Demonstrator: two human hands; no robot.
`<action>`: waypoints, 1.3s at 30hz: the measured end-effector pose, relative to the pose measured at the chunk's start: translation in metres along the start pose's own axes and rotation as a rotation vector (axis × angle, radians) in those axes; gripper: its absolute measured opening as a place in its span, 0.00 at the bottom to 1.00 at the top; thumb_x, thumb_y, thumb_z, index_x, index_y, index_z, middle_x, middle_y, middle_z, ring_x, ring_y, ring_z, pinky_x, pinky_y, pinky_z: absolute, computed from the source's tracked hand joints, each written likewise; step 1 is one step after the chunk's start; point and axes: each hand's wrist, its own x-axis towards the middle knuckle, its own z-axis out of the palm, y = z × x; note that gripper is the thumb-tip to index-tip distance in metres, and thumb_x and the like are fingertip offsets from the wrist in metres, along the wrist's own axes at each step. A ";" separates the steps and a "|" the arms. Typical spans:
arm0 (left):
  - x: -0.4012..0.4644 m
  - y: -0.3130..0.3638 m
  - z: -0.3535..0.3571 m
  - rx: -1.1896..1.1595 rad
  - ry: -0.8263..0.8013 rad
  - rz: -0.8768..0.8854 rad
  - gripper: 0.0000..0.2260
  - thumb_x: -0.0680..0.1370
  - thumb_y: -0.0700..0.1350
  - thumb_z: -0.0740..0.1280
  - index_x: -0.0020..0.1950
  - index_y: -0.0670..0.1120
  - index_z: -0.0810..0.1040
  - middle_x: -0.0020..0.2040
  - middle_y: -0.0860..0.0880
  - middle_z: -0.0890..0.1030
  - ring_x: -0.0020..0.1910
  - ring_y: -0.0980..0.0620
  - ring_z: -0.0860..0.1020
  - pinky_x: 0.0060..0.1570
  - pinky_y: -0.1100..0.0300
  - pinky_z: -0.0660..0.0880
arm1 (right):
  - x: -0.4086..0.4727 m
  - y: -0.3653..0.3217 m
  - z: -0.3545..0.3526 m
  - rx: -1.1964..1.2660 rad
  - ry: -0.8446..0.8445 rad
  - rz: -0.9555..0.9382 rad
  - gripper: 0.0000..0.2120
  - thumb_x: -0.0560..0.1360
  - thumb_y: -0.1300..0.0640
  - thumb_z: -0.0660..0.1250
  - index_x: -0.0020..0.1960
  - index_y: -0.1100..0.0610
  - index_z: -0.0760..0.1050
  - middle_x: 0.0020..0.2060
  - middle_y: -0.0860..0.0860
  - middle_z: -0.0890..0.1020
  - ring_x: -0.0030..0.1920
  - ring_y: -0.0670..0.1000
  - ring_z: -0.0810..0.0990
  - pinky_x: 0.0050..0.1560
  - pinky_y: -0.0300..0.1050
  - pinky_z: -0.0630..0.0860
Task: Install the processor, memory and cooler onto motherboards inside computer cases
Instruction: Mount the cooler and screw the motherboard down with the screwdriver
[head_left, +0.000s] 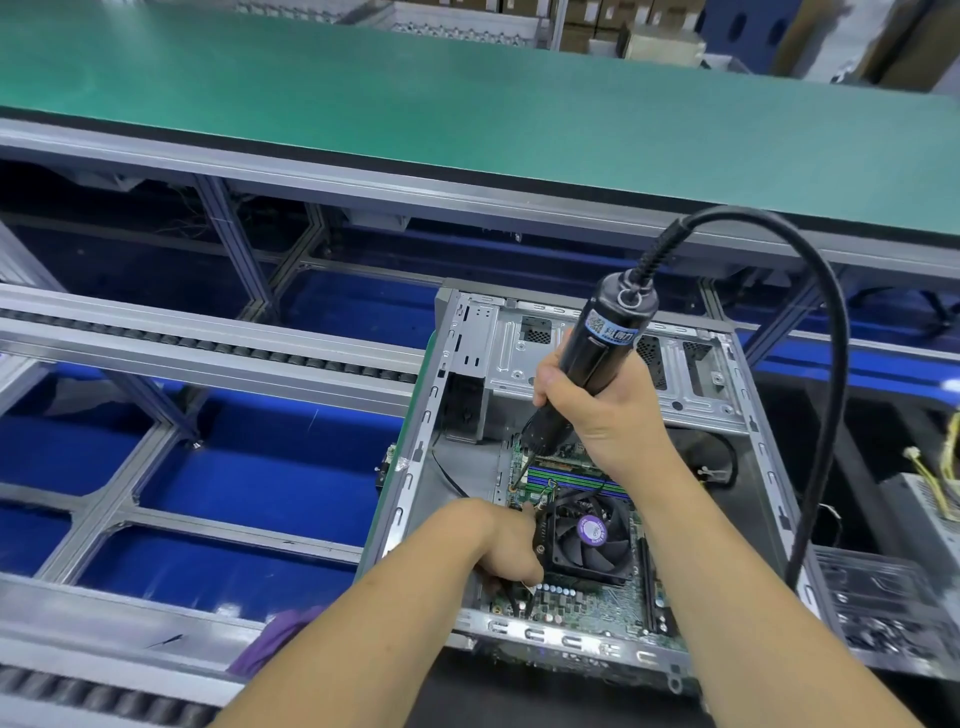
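An open grey computer case lies flat in front of me with a green motherboard inside. A black cooler fan with a purple centre label sits on the board, beside blue and green memory slots. My right hand grips a black electric screwdriver, its bit pointing down at the board near the cooler's far left corner. My left hand rests against the cooler's left edge, fingers curled down beside it; what they hold is hidden.
The screwdriver's black cable arcs up and right over the case. A roller conveyor frame with blue panels below lies to the left. A green bench top spans the back. Metal parts with wires sit at right.
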 end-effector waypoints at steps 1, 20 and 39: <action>0.000 0.000 0.000 0.003 0.001 0.001 0.41 0.78 0.46 0.61 0.80 0.43 0.35 0.35 0.48 0.81 0.33 0.48 0.77 0.30 0.61 0.72 | 0.000 0.001 0.000 0.006 -0.003 0.001 0.21 0.66 0.50 0.73 0.45 0.67 0.72 0.36 0.57 0.78 0.38 0.55 0.76 0.45 0.54 0.75; 0.017 -0.017 -0.009 -0.259 0.636 -0.216 0.07 0.78 0.44 0.63 0.41 0.44 0.73 0.38 0.47 0.76 0.45 0.42 0.79 0.40 0.57 0.74 | 0.004 0.010 -0.002 -0.014 0.010 -0.034 0.15 0.66 0.52 0.75 0.42 0.60 0.73 0.32 0.54 0.78 0.35 0.55 0.76 0.42 0.55 0.74; 0.039 -0.018 0.004 -0.201 0.461 -0.251 0.15 0.83 0.39 0.58 0.68 0.37 0.73 0.65 0.40 0.77 0.64 0.42 0.76 0.58 0.54 0.73 | 0.004 0.006 -0.008 -0.037 0.051 -0.028 0.25 0.65 0.48 0.76 0.47 0.67 0.73 0.34 0.53 0.80 0.37 0.52 0.80 0.43 0.49 0.79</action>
